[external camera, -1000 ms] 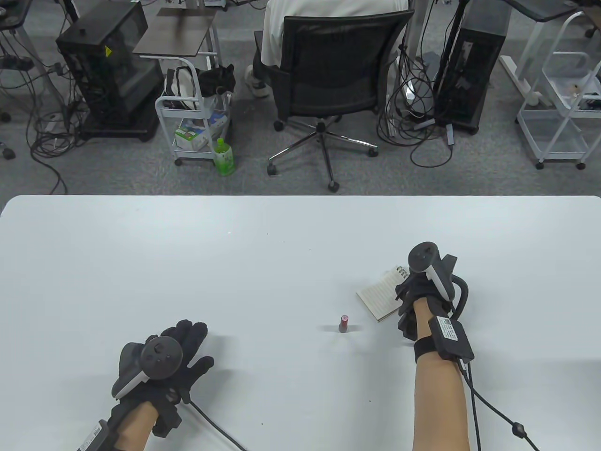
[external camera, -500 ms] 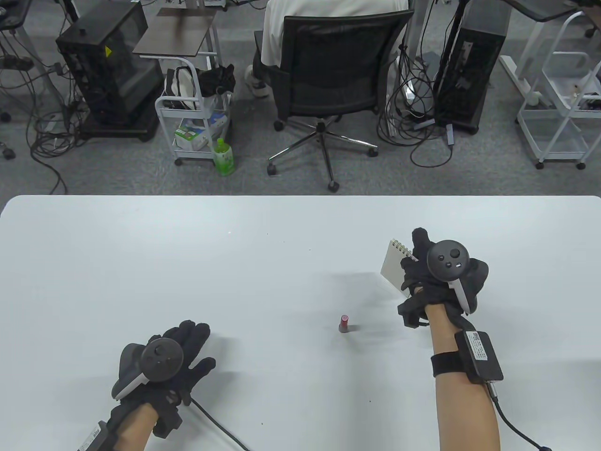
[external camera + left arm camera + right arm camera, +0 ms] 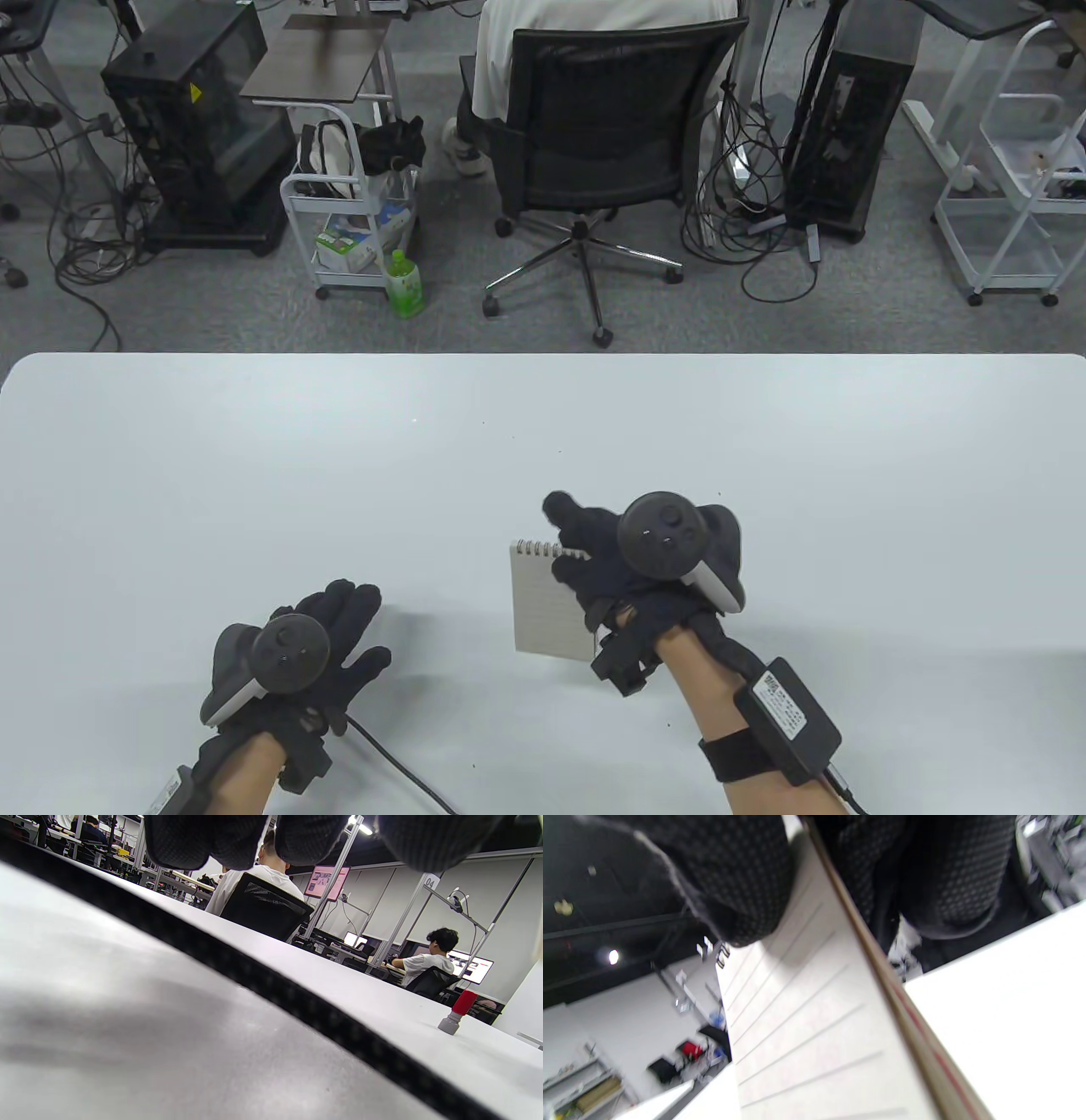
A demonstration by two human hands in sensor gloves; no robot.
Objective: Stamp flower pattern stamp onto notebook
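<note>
My right hand (image 3: 594,569) grips a small spiral-bound lined notebook (image 3: 547,603) by its right edge, over the near middle of the table. In the right wrist view the thumb (image 3: 729,878) presses on the lined page (image 3: 806,1018) and the fingers (image 3: 950,870) lie under it. The small stamp, red cap on a grey base, is hidden under my right hand in the table view; it stands upright in the left wrist view (image 3: 456,1017). My left hand (image 3: 331,628) rests flat and empty on the table at the near left.
The white table (image 3: 254,467) stretches wide to the left and back. The left glove's cable (image 3: 399,764) trails toward the near edge and crosses the left wrist view (image 3: 275,984). An office chair (image 3: 594,127) stands beyond the far edge.
My right hand picked the notebook up at the right and carried it left and nearer, now over the spot where the stamp stands. The left hand has stayed put.
</note>
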